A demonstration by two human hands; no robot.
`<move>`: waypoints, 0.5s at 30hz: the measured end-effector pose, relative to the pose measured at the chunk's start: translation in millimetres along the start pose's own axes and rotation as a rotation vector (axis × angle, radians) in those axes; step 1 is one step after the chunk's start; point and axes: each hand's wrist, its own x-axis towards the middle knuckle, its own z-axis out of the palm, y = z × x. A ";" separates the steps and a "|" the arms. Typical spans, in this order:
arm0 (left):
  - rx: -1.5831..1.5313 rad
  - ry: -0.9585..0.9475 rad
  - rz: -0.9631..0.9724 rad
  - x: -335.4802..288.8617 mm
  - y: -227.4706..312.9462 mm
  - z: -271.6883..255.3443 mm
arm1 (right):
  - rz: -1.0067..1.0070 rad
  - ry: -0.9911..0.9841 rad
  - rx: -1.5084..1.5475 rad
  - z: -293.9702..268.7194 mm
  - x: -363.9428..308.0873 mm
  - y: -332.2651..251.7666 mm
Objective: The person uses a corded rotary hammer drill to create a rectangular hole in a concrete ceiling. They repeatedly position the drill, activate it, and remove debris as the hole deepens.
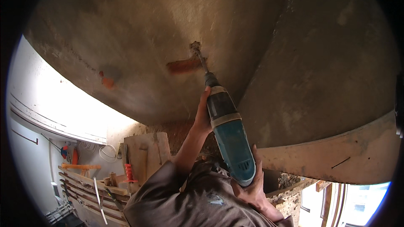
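Note:
A teal and black rotary hammer [233, 143] points up at a rough grey-brown concrete ceiling [139, 29]. From its nose runs a long metal bit [203, 62], whose tip meets a small chipped hole [195, 46] in the ceiling. My left hand [203, 115] is wrapped round the front part of the tool, behind the bit, its thumb lying along the body. At the rear end my right hand [252, 189] grips the tool; its fingers are partly hidden behind the housing. Close to the hole lies a reddish-brown patch [185, 65] in the concrete.
At lower left stand wooden boards [145, 155], a rack of wooden slats [94, 193], a red-handled tool [129, 172] and a hanging white cable [108, 153]. A bright opening [362, 204] is at lower right. A smaller orange patch [107, 82] marks the ceiling's left side.

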 end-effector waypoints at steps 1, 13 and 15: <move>0.000 -0.001 0.005 -0.5 1.2 2.3 | -0.013 0.001 -0.021 -1.1 1.0 -4.4; -0.011 0.113 0.030 -0.5 -13.6 22.1 | -0.079 0.096 0.105 -13.7 -4.1 -8.7; -0.022 0.128 0.040 -7.1 -16.4 25.8 | -0.059 0.075 0.120 -16.3 -12.3 -6.8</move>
